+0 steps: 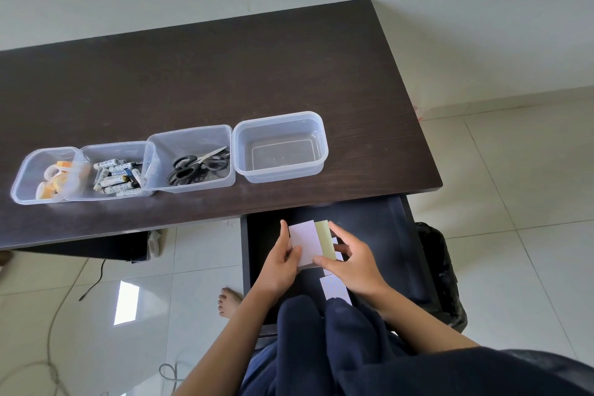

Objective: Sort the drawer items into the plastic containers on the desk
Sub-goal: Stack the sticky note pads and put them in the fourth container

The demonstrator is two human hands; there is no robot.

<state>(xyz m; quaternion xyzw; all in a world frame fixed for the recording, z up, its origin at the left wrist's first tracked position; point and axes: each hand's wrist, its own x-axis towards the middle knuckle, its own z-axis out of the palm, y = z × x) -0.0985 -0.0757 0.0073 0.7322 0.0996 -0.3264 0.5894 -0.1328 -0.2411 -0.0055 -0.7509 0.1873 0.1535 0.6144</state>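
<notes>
Dark wood counter (225,74), 4 clear plastic tubs in row near front edge. Open drawer (379,235) below counter's right end. Rightmost tub (279,146) bare inside; next tub (189,159) w/ scissors (193,167); next tub (112,170) w/ batteries (117,177); leftmost tub (45,175) w/ tape rolls (53,178). Both hands over drawer: left hand (281,264) + right hand (355,262) together gripping pale purple pad (303,243) & yellow-green pad (324,238), side by side. Another purple pad (334,288) lying in drawer below.

Left hand (283,259) and right hand (352,259) reach forward side by side, fingers (324,262) curled in a pinch.
</notes>
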